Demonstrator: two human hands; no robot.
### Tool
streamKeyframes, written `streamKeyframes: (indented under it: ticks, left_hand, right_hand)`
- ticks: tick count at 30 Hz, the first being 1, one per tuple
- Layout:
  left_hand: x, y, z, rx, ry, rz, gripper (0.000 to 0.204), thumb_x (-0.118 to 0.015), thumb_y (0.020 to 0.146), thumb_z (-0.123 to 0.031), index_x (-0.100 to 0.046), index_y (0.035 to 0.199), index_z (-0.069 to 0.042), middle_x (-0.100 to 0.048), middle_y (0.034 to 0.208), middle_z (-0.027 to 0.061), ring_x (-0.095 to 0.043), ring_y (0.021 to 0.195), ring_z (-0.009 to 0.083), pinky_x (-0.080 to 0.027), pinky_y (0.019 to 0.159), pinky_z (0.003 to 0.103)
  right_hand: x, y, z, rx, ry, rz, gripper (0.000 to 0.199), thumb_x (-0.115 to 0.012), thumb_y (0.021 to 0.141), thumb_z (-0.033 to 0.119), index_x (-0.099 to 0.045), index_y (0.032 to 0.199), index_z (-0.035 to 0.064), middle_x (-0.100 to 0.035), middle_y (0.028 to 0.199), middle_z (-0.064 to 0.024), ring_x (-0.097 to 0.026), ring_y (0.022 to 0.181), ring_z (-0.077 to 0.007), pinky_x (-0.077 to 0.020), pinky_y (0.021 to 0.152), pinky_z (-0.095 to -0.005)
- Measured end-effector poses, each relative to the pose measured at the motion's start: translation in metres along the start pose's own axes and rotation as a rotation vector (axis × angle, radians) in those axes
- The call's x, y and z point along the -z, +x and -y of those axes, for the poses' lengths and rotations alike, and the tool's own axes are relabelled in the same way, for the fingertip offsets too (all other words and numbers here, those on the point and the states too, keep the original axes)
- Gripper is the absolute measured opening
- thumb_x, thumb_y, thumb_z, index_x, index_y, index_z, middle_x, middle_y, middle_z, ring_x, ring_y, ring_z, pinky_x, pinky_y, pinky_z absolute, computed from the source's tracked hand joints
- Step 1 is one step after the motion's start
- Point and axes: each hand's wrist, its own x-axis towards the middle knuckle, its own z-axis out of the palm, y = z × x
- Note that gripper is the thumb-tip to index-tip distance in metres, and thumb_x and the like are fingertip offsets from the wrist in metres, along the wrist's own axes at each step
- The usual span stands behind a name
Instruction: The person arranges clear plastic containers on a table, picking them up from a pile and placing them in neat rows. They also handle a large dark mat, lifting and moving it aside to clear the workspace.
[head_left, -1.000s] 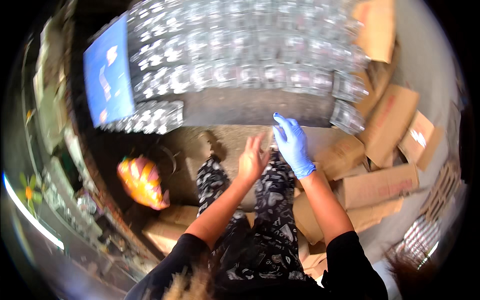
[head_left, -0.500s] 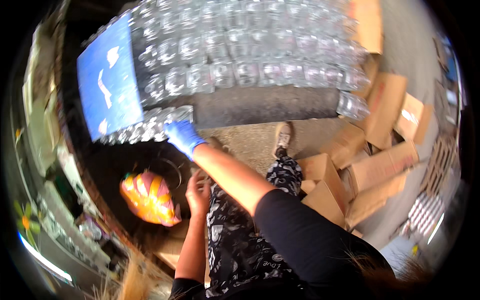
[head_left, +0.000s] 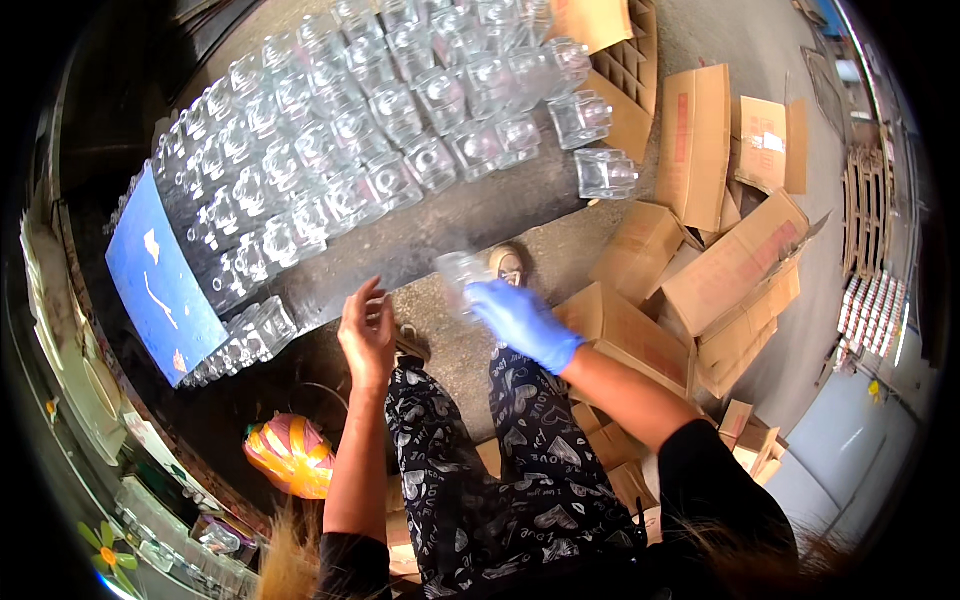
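A grey concrete floor (head_left: 560, 240) carried everything. Directly on it lay a broad sheet of clear glass jars (head_left: 380, 130), packed in rows. Just right of the jars lay flattened brown cardboard boxes (head_left: 720, 270), overlapping one another. Left of the jars, touching their edge, lay a blue board (head_left: 160, 285).

A single view is given, taken from the head and aimed steeply down over the lap and floor. The hands are seen close below, the left hand (head_left: 368, 335) bare, the right hand (head_left: 522, 320) gloved. Glass jars (head_left: 350, 130) are spread far left, cardboard boxes (head_left: 730, 260) far right.
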Motion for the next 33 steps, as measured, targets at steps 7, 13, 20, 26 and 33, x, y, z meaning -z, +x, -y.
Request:
streamKeyframes:
  ticks: [7, 13, 20, 26, 33]
  left_hand:
    - [-0.104, -0.015, -0.062, -0.002, -0.044, 0.141, 0.029, -0.063, 0.085, -0.003, -0.061, 0.114, -0.005, -0.066, 0.091, 0.0058, -0.063, 0.075, 0.0115, -0.052, 0.065, 0.025]
    - [-0.127, -0.048, -0.090, 0.081, -0.005, 0.267, 0.029, -0.063, 0.083, -0.002, -0.062, 0.112, -0.003, -0.065, 0.088, 0.0104, -0.063, 0.072, 0.0163, -0.052, 0.063, 0.028]
    - [-0.099, -0.067, -0.060, 0.182, 0.039, 0.218, 0.028, -0.063, 0.082, -0.001, -0.062, 0.110, -0.002, -0.065, 0.092, 0.0115, -0.066, 0.078, 0.0199, -0.053, 0.069, 0.030]
    - [-0.082, -0.091, -0.041, 0.258, 0.075, 0.183, 0.029, -0.063, 0.082, -0.004, -0.062, 0.111, -0.002, -0.065, 0.094, 0.0127, -0.066, 0.078, 0.0211, -0.053, 0.069, 0.032]
    - [-0.031, -0.167, -0.001, 0.334, 0.060, 0.092, 0.026, -0.064, 0.082, -0.007, -0.062, 0.108, -0.003, -0.064, 0.092, 0.0150, -0.065, 0.075, 0.0255, -0.053, 0.067, 0.034]
  right_hand:
    - [0.147, 0.009, -0.083, -0.050, -0.373, -0.082, 0.020, -0.059, 0.086, 0.009, -0.058, 0.106, 0.0070, -0.062, 0.093, -0.0140, -0.063, 0.075, -0.0316, -0.0527, 0.065, -0.0375]
    - [0.172, 0.059, -0.134, 0.007, -0.314, -0.103, 0.016, -0.053, 0.087, 0.001, -0.055, 0.100, 0.0079, -0.060, 0.089, -0.0137, -0.063, 0.079, -0.0315, -0.0513, 0.063, -0.0366]
    - [0.145, 0.112, -0.198, 0.051, -0.217, -0.108, 0.014, -0.055, 0.086, 0.004, -0.055, 0.100, 0.0063, -0.059, 0.090, -0.0128, -0.061, 0.083, -0.0311, -0.0500, 0.070, -0.0372]
    - [0.155, 0.141, -0.189, 0.021, -0.350, -0.077, 0.014, -0.058, 0.087, 0.011, -0.056, 0.101, 0.0072, -0.059, 0.090, -0.0167, -0.060, 0.085, -0.0363, -0.0496, 0.072, -0.0420]
    - [0.158, 0.127, -0.137, -0.158, -0.321, -0.075, 0.059, -0.065, 0.083, 0.012, -0.040, 0.135, 0.0060, -0.057, 0.120, -0.0226, -0.056, 0.109, -0.0369, -0.0460, 0.090, -0.0409]
